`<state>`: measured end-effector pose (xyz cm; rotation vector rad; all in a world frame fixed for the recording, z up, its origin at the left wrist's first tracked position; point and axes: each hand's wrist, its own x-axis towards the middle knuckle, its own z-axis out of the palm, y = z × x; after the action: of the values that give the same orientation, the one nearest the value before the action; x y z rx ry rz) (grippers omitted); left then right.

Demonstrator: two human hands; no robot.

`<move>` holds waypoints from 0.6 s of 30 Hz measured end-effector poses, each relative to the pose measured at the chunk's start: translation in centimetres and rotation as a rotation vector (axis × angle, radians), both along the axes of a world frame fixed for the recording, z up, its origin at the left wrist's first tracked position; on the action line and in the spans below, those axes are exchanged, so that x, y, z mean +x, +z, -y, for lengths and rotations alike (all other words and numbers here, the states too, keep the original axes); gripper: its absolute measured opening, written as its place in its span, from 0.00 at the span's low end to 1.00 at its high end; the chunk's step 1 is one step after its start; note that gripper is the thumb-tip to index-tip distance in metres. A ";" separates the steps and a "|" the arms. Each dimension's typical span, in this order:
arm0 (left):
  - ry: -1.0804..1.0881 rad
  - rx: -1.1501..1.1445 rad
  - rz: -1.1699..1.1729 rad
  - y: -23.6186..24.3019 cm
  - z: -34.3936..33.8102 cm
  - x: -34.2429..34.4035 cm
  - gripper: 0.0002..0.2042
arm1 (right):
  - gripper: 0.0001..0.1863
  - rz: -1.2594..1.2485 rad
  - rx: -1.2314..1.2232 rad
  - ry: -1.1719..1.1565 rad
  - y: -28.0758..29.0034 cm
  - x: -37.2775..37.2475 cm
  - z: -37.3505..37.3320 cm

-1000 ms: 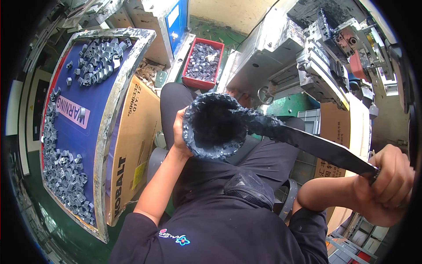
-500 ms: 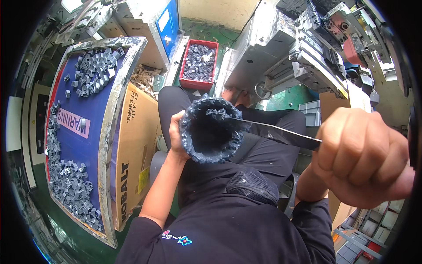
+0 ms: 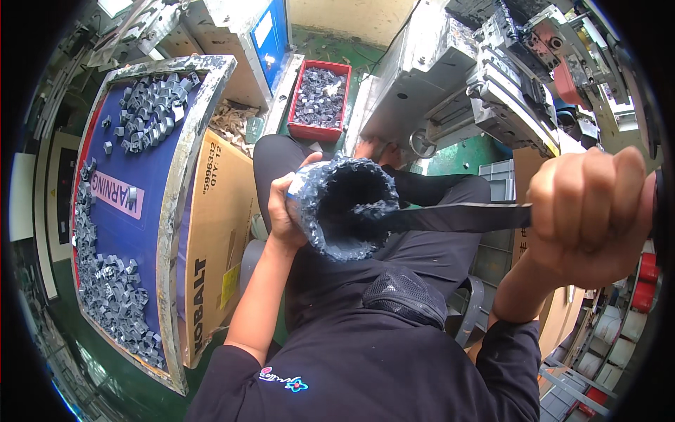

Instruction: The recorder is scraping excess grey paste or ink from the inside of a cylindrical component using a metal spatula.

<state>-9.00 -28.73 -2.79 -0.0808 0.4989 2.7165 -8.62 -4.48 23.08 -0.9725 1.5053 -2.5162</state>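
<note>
A round can (image 3: 318, 228) with thick blue-grey paste crusted around its rim is held over my lap, its dark mouth turned toward me. Wrapped around its left side, my left hand (image 3: 285, 211) is closed on it; the fingers behind the can are partly hidden. My right hand (image 3: 587, 214) is a closed fist, raised at the right, gripping a long flat spatula (image 3: 467, 218). The spatula's blade reaches leftward into the can's mouth, and a lump of paste (image 3: 376, 211) sits at its far end. The fist hides the spatula's handle.
At left, a blue framed panel (image 3: 151, 211) bears many small grey parts beside a cardboard box (image 3: 218, 246). A red bin (image 3: 316, 132) of similar parts stands ahead on the green floor. Metal machinery (image 3: 422, 77) rises at the right, near grey crates (image 3: 499, 179).
The can has shifted slightly right and tilted. My right hand has moved up a little, and the spatula has turned from edge-on to show its broad face.
</note>
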 end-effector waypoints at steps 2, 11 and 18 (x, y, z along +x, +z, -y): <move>-0.048 0.019 0.050 -0.3 0.0 -0.1 0.29 | 0.20 -0.006 -0.028 -0.101 0.6 -0.2 -1.2; -0.075 -0.041 -0.006 0.1 0.3 -0.2 0.28 | 0.32 -0.270 -0.108 0.403 2.4 -2.2 -2.5; -0.061 0.033 0.016 -0.8 0.0 0.1 0.29 | 0.20 -0.131 0.057 0.066 0.9 0.2 1.6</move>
<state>-8.89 -28.72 -3.64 -0.0774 0.4441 2.6616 -8.42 -6.04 23.94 -1.1784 1.5422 -2.3935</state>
